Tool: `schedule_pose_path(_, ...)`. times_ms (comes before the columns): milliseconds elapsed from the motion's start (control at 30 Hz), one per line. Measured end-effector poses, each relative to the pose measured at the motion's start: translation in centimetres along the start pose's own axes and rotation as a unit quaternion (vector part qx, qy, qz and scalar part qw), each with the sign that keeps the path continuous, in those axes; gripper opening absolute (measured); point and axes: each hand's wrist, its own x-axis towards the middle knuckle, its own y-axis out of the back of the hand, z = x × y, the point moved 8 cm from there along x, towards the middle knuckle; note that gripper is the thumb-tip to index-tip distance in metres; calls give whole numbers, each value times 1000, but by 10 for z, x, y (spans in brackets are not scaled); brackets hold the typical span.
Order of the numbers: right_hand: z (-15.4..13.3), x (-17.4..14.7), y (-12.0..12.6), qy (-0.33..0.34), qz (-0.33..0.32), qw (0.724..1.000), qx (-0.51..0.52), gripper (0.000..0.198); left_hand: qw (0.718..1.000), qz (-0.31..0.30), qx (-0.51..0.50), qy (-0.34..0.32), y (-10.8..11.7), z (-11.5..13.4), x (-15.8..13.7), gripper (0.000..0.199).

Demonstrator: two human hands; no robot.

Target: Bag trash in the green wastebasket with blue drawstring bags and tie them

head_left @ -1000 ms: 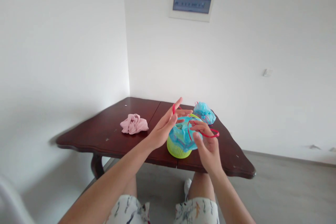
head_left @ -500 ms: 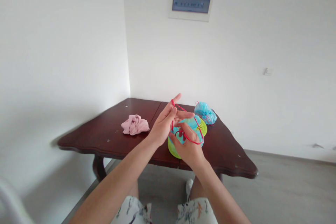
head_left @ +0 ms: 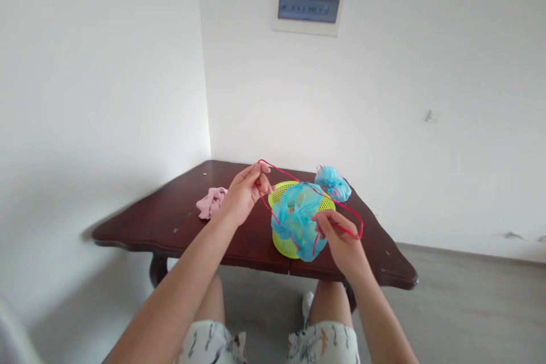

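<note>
A blue translucent plastic bag (head_left: pixel 297 219) lies bunched over a green perforated basket (head_left: pixel 284 247) at the table's front. A red drawstring (head_left: pixel 279 169) runs from the bag in loops to both hands. My left hand (head_left: pixel 249 189), left of the basket, pinches one loop of it between thumb and fingers. Right of the bag, my right hand (head_left: pixel 341 237) is closed on another part of the string, which loops up behind the knuckles. What the bag holds is hard to make out; its folds hide part of the basket.
A crumpled pink cloth (head_left: pixel 210 203) lies on the left of the dark wooden table (head_left: pixel 170 222), partly behind my left forearm. At the back right sits another blue bag (head_left: pixel 333 183) with red string. White walls stand behind and to the left.
My hands have moved apart, left hand leftward and right hand rightward, drawing the red string out between them. The bag and basket now show more fully.
</note>
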Motion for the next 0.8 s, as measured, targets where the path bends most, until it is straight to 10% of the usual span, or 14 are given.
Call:
schedule_pose_path(267, 16, -1, 84, -46, 156, 932, 324, 27, 967, 225, -113, -22, 61, 12, 8, 24)
schedule_pose_path(533, -22, 23, 84, 46, 168, 939, 297, 61, 970, 114, -186, -106, 7, 24, 12, 41)
schedule_pose_path(800, -10, 25, 13, 65, 48, 996, 30, 67, 988, -36, -136, -58, -60, 16, 5, 59)
